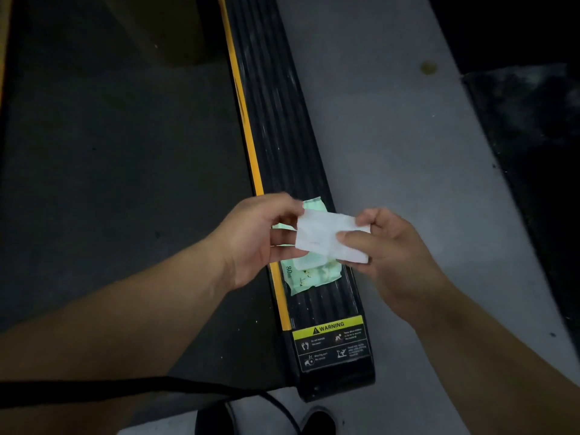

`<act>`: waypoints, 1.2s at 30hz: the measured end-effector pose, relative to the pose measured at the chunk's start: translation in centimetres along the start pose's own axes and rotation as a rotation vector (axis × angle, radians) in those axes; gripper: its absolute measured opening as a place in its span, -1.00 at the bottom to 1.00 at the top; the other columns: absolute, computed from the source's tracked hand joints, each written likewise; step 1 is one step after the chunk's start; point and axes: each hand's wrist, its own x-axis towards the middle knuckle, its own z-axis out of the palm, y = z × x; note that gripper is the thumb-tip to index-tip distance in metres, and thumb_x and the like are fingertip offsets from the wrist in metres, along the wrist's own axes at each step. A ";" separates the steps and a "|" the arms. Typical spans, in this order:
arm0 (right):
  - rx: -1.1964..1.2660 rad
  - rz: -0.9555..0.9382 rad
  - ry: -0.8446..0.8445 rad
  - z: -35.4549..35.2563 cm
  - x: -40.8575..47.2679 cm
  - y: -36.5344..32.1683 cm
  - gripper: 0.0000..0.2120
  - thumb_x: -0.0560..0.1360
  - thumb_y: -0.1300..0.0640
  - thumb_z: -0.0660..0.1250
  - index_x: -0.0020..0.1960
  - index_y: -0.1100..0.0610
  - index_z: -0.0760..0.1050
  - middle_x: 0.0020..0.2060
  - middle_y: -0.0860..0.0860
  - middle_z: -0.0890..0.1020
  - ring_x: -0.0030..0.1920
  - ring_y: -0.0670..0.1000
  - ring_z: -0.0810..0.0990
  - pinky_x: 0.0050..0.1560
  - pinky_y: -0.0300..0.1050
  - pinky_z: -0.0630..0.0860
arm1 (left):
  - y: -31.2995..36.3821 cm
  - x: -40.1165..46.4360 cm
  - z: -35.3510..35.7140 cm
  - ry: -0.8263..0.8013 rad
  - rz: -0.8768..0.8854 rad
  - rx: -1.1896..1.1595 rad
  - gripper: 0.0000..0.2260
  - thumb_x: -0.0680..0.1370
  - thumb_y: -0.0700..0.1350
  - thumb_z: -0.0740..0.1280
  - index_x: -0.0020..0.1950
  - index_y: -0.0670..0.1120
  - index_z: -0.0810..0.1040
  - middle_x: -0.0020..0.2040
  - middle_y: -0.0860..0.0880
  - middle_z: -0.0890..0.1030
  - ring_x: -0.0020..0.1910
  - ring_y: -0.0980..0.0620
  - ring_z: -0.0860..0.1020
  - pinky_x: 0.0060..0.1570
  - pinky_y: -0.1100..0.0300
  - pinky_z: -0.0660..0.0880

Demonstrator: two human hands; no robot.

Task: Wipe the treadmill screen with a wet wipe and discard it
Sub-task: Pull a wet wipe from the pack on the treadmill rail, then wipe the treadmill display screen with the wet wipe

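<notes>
A folded white wet wipe (pixel 323 238) is held between both hands above the treadmill's right side rail (pixel 276 127). My left hand (pixel 254 240) pinches its left edge with thumb and fingers. My right hand (pixel 392 249) pinches its right side, thumb on top. Under the wipe a pale green wet-wipe pack (pixel 314 274) lies on the rail, partly hidden by the wipe and my hands. The treadmill screen is out of view.
The dark treadmill belt (pixel 119 171) lies left of the rail, bordered by a yellow strip (pixel 248 136). A yellow warning label (pixel 329 328) sits at the rail's near end. Grey floor (pixel 392 136) runs to the right. A black cable (pixel 125 389) and my shoes (pixel 317 422) are at the bottom.
</notes>
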 end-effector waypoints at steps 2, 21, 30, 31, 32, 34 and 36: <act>0.152 0.046 0.020 0.4 -0.3 0.2 -0.63 0.51 0.41 0.40 0.26 0.16 0.49 0.13 0.07 0.65 0.02 0.02 0.74 -0.10 -0.13 0.67 | 0.2 -0.2 0.3 0.026 0.039 0.056 -0.90 0.58 -0.32 0.40 -0.04 -0.14 0.59 -0.01 -0.16 0.70 -0.13 -0.07 0.71 -0.24 0.15 0.64; -0.505 -0.369 0.120 14.5 -5.8 -9.9 -0.86 0.56 0.22 0.42 -0.13 0.02 0.63 -0.31 -0.14 0.68 -0.33 -0.15 0.61 -0.27 -0.08 0.60 | 10.8 -11.8 -9.5 0.228 0.361 1.180 -0.24 0.52 0.10 0.39 0.66 0.18 0.11 0.60 -0.04 0.34 0.54 -0.03 0.35 0.50 0.03 0.34; -1.323 -1.163 0.070 30.9 -11.7 -27.4 -0.92 0.47 0.20 0.45 -0.05 0.06 0.64 0.22 0.08 0.65 0.31 0.14 0.55 0.20 0.12 0.55 | 29.9 -29.3 -20.5 0.524 0.420 1.642 -0.01 0.51 0.52 0.16 0.68 0.10 -0.30 0.69 -0.03 -0.29 0.65 0.00 -0.33 0.64 -0.09 -0.18; -1.346 -1.212 0.085 32.8 -12.6 -29.9 -0.88 0.45 0.20 0.46 -0.02 0.07 0.65 0.32 0.12 0.60 0.41 0.16 0.47 0.32 0.21 0.49 | 32.4 -31.4 -21.4 0.563 0.444 1.666 -0.02 0.50 0.54 0.13 0.68 0.09 -0.30 0.69 -0.03 -0.30 0.64 0.00 -0.33 0.63 -0.10 -0.17; -1.366 -1.274 0.102 34.5 -13.6 -32.5 -0.85 0.43 0.19 0.47 0.00 0.07 0.66 0.39 0.14 0.55 0.47 0.18 0.40 0.40 0.24 0.43 | 34.9 -33.4 -22.1 0.608 0.472 1.677 -0.02 0.50 0.55 0.10 0.68 0.10 -0.30 0.69 -0.03 -0.29 0.65 0.00 -0.33 0.63 -0.11 -0.17; -1.409 -1.406 0.130 37.8 -15.6 -37.8 -0.87 0.42 0.17 0.48 -0.02 0.07 0.65 0.46 0.17 0.48 0.54 0.20 0.32 0.50 0.23 0.31 | 39.8 -37.3 -23.3 0.690 0.533 1.690 -0.05 0.50 0.57 0.03 0.68 0.10 -0.28 0.70 -0.03 -0.27 0.65 0.00 -0.31 0.63 -0.11 -0.16; -1.423 -1.505 0.152 40.6 -17.4 -42.8 -0.92 0.44 0.15 0.49 -0.07 0.09 0.64 0.49 0.20 0.44 0.56 0.20 0.27 0.56 0.21 0.21 | 44.4 -40.6 -23.9 0.761 0.598 1.691 -0.07 0.50 0.57 -0.02 0.69 0.10 -0.26 0.70 -0.03 -0.24 0.66 0.01 -0.29 0.63 -0.10 -0.15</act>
